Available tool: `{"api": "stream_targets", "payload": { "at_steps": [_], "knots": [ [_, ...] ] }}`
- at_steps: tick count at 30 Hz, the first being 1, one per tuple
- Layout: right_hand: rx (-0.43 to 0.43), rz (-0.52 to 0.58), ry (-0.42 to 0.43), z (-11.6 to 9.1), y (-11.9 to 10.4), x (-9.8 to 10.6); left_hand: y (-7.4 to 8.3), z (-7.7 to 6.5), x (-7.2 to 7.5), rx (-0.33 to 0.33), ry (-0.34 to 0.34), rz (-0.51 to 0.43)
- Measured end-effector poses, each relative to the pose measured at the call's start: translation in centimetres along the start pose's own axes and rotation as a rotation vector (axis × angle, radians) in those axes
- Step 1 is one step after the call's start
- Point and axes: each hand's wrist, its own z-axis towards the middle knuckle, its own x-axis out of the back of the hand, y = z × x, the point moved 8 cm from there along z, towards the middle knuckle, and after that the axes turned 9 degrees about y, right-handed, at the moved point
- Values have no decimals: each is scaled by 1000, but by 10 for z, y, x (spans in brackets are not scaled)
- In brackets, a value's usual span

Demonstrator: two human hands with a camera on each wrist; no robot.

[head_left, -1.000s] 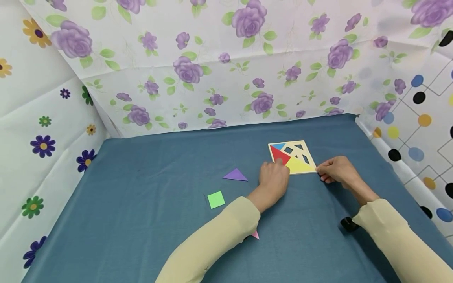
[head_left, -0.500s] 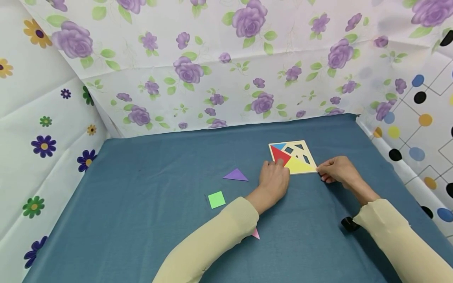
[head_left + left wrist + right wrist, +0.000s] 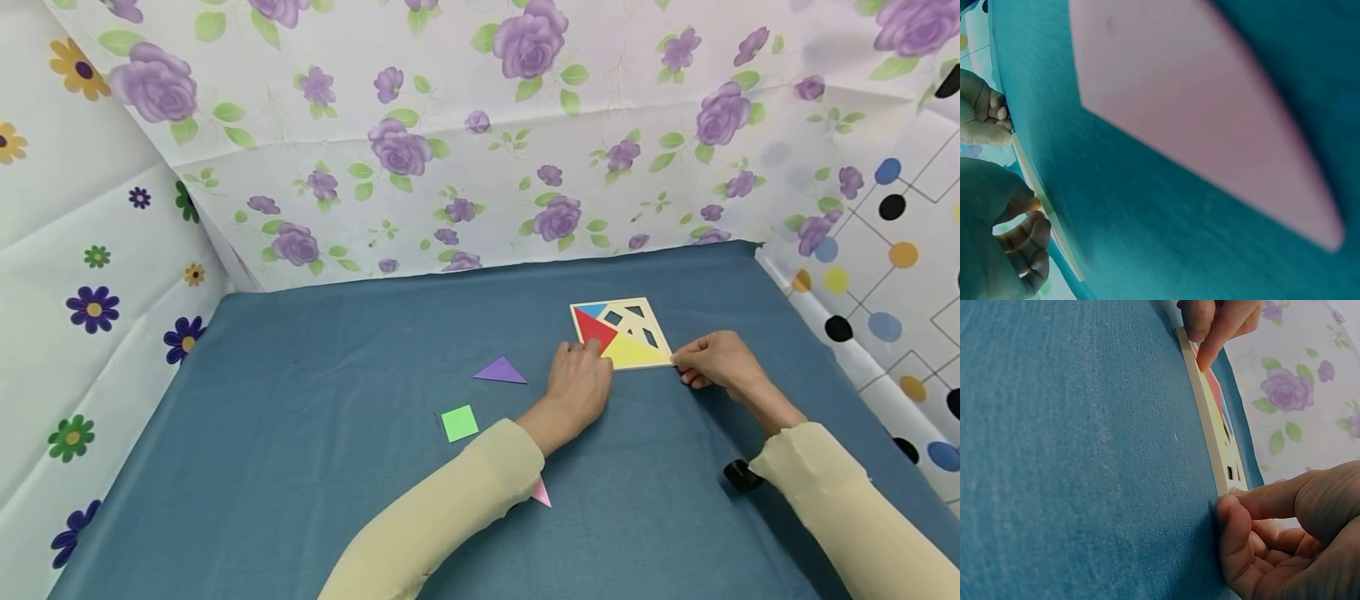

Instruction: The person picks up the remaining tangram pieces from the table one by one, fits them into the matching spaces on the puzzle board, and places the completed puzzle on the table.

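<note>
A square wooden tangram board lies toward the back right of the cloth. A blue triangle, a red triangle and a yellow triangle fill part of it; several slots show dark. My left hand is at its front left corner, a fingertip on the red triangle and the other fingers bent at the near edge. Thumb and finger of my right hand pinch the front right corner, close up in the right wrist view beside the board's edge.
Left of the board lie a purple triangle and a green square. A pink piece shows partly under the left sleeve and looms large in the left wrist view. Flowered sheets hang behind the blue cloth.
Both hands stay at the board's near corners. The left forearm has shifted very slightly to the left, showing a little more of the pink piece.
</note>
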Motion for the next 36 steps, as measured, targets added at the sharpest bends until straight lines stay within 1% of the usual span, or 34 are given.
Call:
{"api": "stream_targets", "payload": {
  "at_steps": [5, 11, 16, 20, 22, 25, 30, 33, 36],
  "knots": [
    [-1, -2, 3, 0, 0, 0, -1, -2, 1, -12, -2, -11],
    [4, -7, 11, 0, 0, -1, -1, -4, 4, -41, 41, -15],
    [0, -10, 20, -1, 0, 0, -3, -5, 10, -69, 89, -42],
    [-8, -5, 18, -1, 0, 0, -6, -4, 12, -75, 91, -48],
    [-12, -3, 19, -1, 1, 0, -10, -4, 12, -64, 78, -57],
    [-19, -1, 18, -1, 2, 2, -19, -4, 13, -34, 81, -87],
    [-13, -4, 20, 0, 2, 2, -37, -7, 19, 10, 116, -133],
    [-6, -10, 23, 0, 1, 1, -46, -10, 24, 19, 133, -141],
    [-5, -7, 23, 0, 0, 1, -51, -12, 28, 20, 133, -170]
  ]
}}
